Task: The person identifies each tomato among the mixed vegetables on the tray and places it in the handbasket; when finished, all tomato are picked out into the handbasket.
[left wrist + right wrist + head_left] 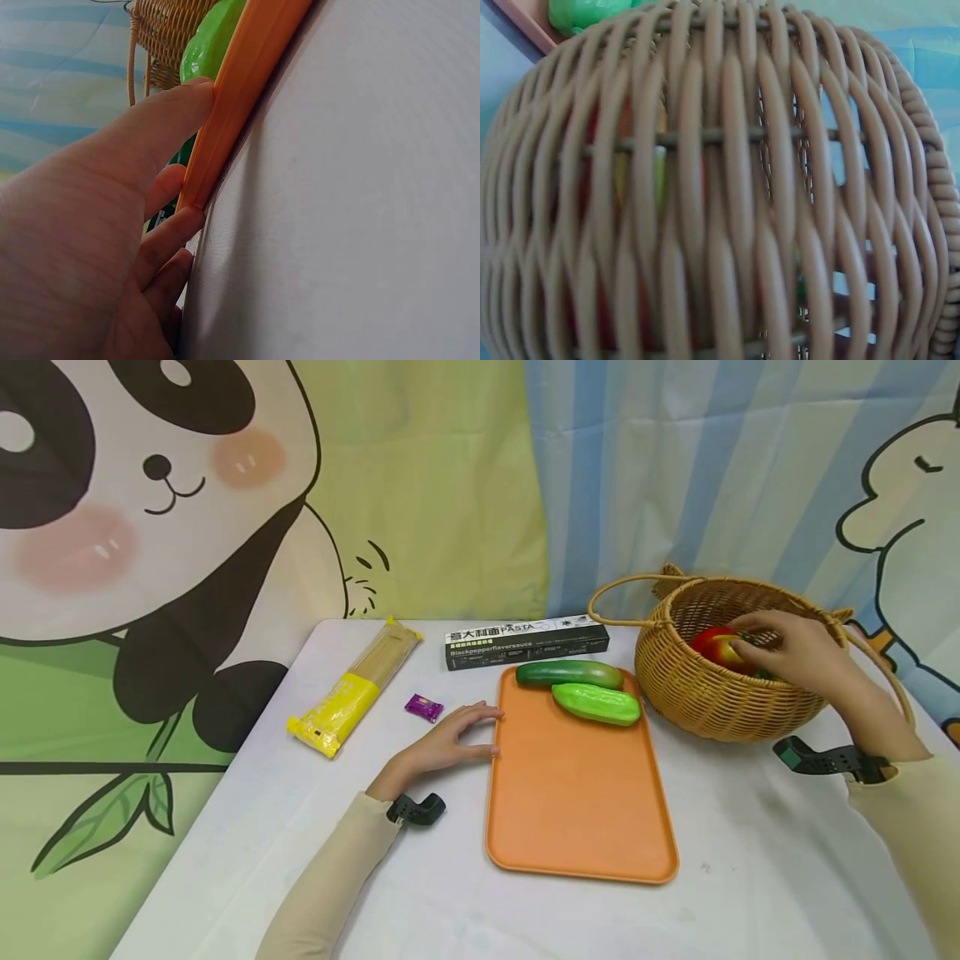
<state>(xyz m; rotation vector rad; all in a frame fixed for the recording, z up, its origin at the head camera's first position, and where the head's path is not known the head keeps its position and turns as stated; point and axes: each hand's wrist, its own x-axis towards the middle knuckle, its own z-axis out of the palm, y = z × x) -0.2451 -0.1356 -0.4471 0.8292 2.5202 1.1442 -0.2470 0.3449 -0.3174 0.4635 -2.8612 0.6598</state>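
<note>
My left hand (pixel 442 743) lies beside the orange tray (pixel 577 810), its thumb and fingertips touching the left rim. In the left wrist view the fingers (pixel 169 244) reach along the tray's outer side. Over at the wicker basket (pixel 723 706), my right hand (pixel 798 647) dips in past the rim and grips a red-and-yellow fruit (pixel 722 651), which looks like an apple. More red shows around that fruit. From the right wrist, the basket's weave (pixel 720 187) fills the view and hides the hand; red and yellow show through the gaps.
Two cucumbers, one dark green (pixel 570 674) and one light green (pixel 596 704), lie at the tray's far end. Behind it stands a black-and-white pasta box (pixel 525 643). Leftward are a purple wrapped candy (pixel 424 707) and a yellow noodle packet (pixel 337 710). Printed curtains (pixel 435 485) hang behind the table.
</note>
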